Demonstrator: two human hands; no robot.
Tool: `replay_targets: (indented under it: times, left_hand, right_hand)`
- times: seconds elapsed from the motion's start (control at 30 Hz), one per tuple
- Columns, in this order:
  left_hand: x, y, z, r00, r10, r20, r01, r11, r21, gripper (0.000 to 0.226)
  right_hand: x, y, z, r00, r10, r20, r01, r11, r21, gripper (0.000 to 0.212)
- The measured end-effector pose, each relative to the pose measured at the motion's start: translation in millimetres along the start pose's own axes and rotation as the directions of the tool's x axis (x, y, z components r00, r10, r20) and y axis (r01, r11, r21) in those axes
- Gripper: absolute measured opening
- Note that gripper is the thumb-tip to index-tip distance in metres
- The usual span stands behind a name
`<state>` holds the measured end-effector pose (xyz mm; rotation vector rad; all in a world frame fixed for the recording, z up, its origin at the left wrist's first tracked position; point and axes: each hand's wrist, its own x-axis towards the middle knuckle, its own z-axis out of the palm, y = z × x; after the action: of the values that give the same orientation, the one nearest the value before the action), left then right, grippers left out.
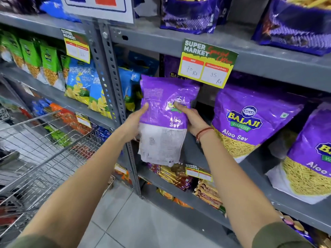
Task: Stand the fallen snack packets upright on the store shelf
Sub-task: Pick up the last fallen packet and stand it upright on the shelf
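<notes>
Both my hands hold purple Aloo Sev packets (162,122) upright in front of the grey shelf (259,192); it looks like two packets together, one showing its back. My left hand (136,120) grips the left edge. My right hand (191,119) grips the right side, fingers across the logo. The held packets hang just off the shelf's left end, their bottom below the shelf edge. To the right, two more Aloo Sev packets (250,120) (309,158) stand leaning back on the same shelf.
A wire shopping trolley (41,149) stands at my left, close to the shelving upright (114,90). A yellow price tag (206,67) hangs from the shelf above the held packets. Blue and green snack bags (80,83) fill the left bay. Small packets (172,172) lie on the lower shelf.
</notes>
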<state>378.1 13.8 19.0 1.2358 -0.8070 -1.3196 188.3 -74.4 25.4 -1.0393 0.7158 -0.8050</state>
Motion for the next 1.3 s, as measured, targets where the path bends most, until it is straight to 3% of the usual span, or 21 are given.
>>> replay_targets:
  times: [0.17,0.33,0.4,0.47,0.53,0.6,0.7,0.83,0.9,0.97,1.03,1.13,1.2,1.3]
  left_hand:
    - [22,37,9,0.936,0.348,-0.051,-0.344,0.936,0.080,0.015]
    - [32,56,14,0.904,0.423,-0.067,-0.410,0.899,0.152,0.010]
    - [30,60,17,0.884,0.447,-0.137,-0.425,0.890,0.162,0.008]
    - [25,52,20,0.820,0.482,-0.309,-0.434,0.876,0.212,0.015]
    - [18,32,25,0.690,0.566,-0.450,-0.415,0.820,0.394,0.035]
    - [7,-2,38,0.624,0.662,-0.416,-0.387,0.724,0.571,0.037]
    - [-4,-59,69,0.700,0.613,-0.366,-0.273,0.704,0.656,0.045]
    - [-2,-95,113,0.754,0.443,-0.485,-0.058,0.780,0.623,0.089]
    - [3,-96,125,0.755,0.407,-0.514,0.010,0.777,0.630,0.107]
    - [10,-92,129,0.750,0.391,-0.534,0.019,0.793,0.609,0.110]
    - [12,-84,127,0.743,0.366,-0.560,-0.019,0.848,0.529,0.102]
    - [17,-71,103,0.783,0.409,-0.468,-0.117,0.836,0.535,0.087]
    - [31,-63,70,0.881,0.372,-0.292,-0.141,0.797,0.587,0.079]
    - [53,-40,22,0.978,0.200,-0.053,-0.116,0.742,0.660,0.091]
  right_hand:
    - [8,-28,-4,0.949,-0.311,-0.041,0.305,0.946,-0.114,0.012]
    - [14,-43,-5,0.908,-0.397,-0.135,0.371,0.910,-0.184,0.042]
    - [16,-43,-7,0.900,-0.403,-0.166,0.358,0.901,-0.246,0.043]
    - [17,-44,-7,0.893,-0.407,-0.190,0.350,0.896,-0.274,0.039]
    - [16,-46,-6,0.870,-0.443,-0.218,0.375,0.880,-0.290,0.035]
    - [12,-48,-3,0.837,-0.492,-0.238,0.400,0.849,-0.346,0.031]
    - [5,-48,0,0.765,-0.588,-0.264,0.418,0.764,-0.491,0.023]
    - [-6,-49,12,0.626,-0.743,-0.239,0.370,0.552,-0.747,0.033]
    - [-14,-46,25,0.600,-0.767,-0.227,0.286,0.471,-0.835,0.048]
    - [-23,-41,40,0.605,-0.774,-0.186,0.272,0.421,-0.865,0.039]
    - [-29,-37,52,0.654,-0.738,-0.164,0.281,0.439,-0.854,0.025]
    - [-36,-34,56,0.729,-0.669,-0.144,0.357,0.552,-0.753,0.033]
    - [-39,-29,46,0.708,-0.687,-0.164,0.426,0.601,-0.676,0.035]
    - [-33,-11,18,0.641,-0.704,-0.306,0.405,0.649,-0.644,0.036]
